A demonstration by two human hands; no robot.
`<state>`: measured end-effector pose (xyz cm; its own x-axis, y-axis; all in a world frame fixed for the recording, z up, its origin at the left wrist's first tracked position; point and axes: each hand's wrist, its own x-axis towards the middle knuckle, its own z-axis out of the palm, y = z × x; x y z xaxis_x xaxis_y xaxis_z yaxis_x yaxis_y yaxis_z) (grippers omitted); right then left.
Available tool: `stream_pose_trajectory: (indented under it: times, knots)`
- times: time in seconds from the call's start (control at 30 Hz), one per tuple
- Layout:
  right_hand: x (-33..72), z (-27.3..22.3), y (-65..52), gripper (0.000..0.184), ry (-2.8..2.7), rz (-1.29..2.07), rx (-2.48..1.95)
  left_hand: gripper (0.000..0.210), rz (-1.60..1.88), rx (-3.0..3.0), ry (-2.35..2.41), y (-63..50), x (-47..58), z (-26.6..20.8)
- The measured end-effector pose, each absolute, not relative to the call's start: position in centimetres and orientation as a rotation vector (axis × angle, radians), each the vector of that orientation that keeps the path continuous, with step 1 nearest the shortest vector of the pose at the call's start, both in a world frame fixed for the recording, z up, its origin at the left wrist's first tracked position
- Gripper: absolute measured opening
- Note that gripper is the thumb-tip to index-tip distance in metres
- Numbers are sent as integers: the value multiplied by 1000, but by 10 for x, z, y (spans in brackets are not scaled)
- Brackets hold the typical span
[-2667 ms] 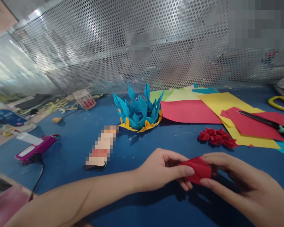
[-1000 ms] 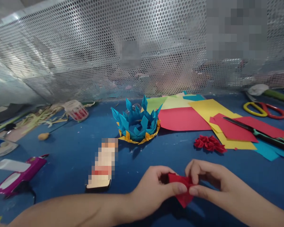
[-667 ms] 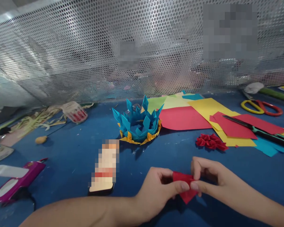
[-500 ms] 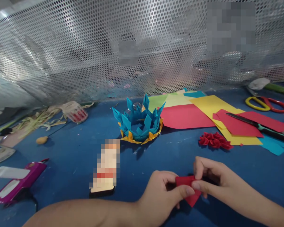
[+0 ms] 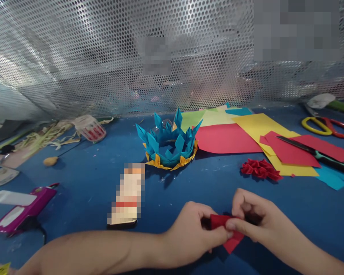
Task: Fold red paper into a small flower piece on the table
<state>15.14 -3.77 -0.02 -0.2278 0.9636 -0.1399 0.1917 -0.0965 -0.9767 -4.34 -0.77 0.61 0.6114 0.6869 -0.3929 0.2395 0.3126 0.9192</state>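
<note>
A small piece of folded red paper (image 5: 232,242) is pinched between both hands above the blue table, its pointed corner hanging down. My left hand (image 5: 193,233) is closed on its left side with the thumb on top. On the right side my right hand (image 5: 255,217) grips the upper edge between thumb and curled index finger. The thumbs nearly meet on the paper and cover part of its folds. Just beyond my right hand lies a cluster of folded red paper pieces (image 5: 260,170). A blue and orange paper crown (image 5: 172,147) stands farther back near the middle.
Red paper sheets (image 5: 229,138) and yellow paper (image 5: 255,124) lie at the right, with black-bladed scissors (image 5: 301,147) on them. Yellow-and-red-handled scissors (image 5: 329,126) rest behind. Left are a blurred phone (image 5: 127,196), a purple device (image 5: 25,210) and a clear cup (image 5: 90,128). Perforated metal (image 5: 117,68) rises behind.
Both hands keep hold of the red paper, and the thumbs have shifted slightly left across it. The view has tilted a little. Nothing has been let go.
</note>
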Motion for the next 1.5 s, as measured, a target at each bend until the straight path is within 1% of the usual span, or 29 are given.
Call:
stream_pose_trajectory:
  times: [0.1, 0.27, 0.5, 0.57, 0.67, 0.73, 0.77, 0.83, 0.97, 1.07, 1.2, 1.3, 1.37, 1.47, 1.5]
  knots:
    - [153, -6, -39, 44, -1397, 1472, -1326, 32, 348, 1260, 899, -8, -44, 6]
    - [157, -14, -44, 53, -1356, 1560, -1305, 29, 392, 1235, 919, -8, -46, 4]
    - [160, -14, -46, 44, -1301, 1514, -1347, 37, 398, 1184, 856, -6, -45, 1]
    - [159, -12, -45, 39, -1313, 1483, -1358, 46, 401, 1115, 820, -5, -44, 1]
    - [157, -5, -43, 23, -1465, 1354, -1322, 59, 355, 1015, 765, -4, -42, 2]
    - [156, 1, -42, 14, -1589, 1224, -1271, 62, 342, 971, 736, -3, -41, 1]
    - [156, 4, -42, 13, -1635, 1180, -1243, 62, 346, 949, 723, -3, -41, 1]
    - [156, 7, -41, 18, -1691, 1150, -1198, 62, 356, 916, 700, -3, -42, -1]
    - [160, 10, -38, 37, -1778, 1212, -1102, 60, 353, 897, 674, -3, -44, -2]
    - [161, 11, -35, 44, -1798, 1243, -1053, 57, 350, 895, 660, -2, -45, -2]
    - [161, 14, -33, 44, -1791, 1306, -1004, 55, 351, 905, 677, 0, -45, -1]
    - [162, 14, -33, 44, -1811, 1286, -1025, 54, 371, 903, 685, 1, -45, 2]
    - [163, 13, -34, 43, -1816, 1272, -1060, 49, 361, 896, 694, 1, -45, 5]
    - [164, 13, -35, 35, -1781, 1314, -1102, 39, 330, 896, 720, 0, -45, 8]
    - [163, 13, -36, 35, -1770, 1331, -1104, 36, 325, 892, 731, 0, -45, 8]
